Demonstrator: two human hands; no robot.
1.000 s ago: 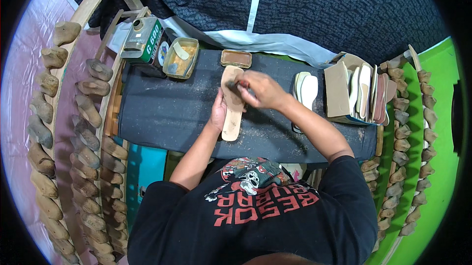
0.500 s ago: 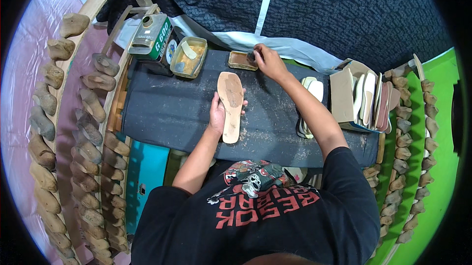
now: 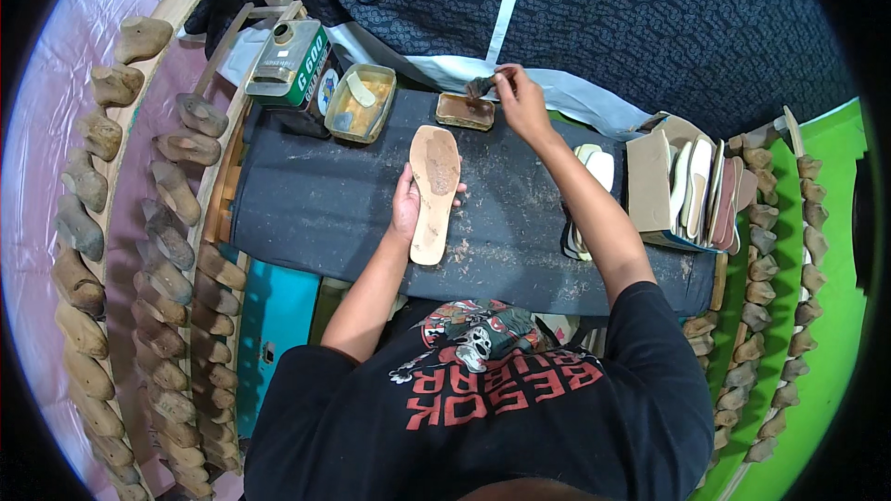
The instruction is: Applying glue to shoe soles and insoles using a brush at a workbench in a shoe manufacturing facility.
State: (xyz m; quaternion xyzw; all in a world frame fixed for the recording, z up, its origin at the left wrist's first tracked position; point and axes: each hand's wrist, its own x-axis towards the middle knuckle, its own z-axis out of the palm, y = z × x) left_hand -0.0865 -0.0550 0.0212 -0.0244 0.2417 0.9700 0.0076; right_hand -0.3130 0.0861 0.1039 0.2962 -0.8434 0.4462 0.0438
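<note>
So this tan insole (image 3: pixel 429 232) is over the middle of my dark-covered table (image 3: pixel 316 213), left hand (image 3: pixel 406 208) clasped round it from underneath. There's a brown patch (image 3: pixel 440 178) on its wider end, so I'd call this the coating step, partway. Right hand (image 3: pixel 522 104), well apart, pinches a dark dauber (image 3: pixel 480 88) by the shallow tin (image 3: pixel 464 124); can't tell if they touch. Next dab probably calls for a light load and a steady insole.

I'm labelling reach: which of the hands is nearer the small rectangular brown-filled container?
Right: the right hand is just right of the container; the left hand is farther, lower left.
</note>
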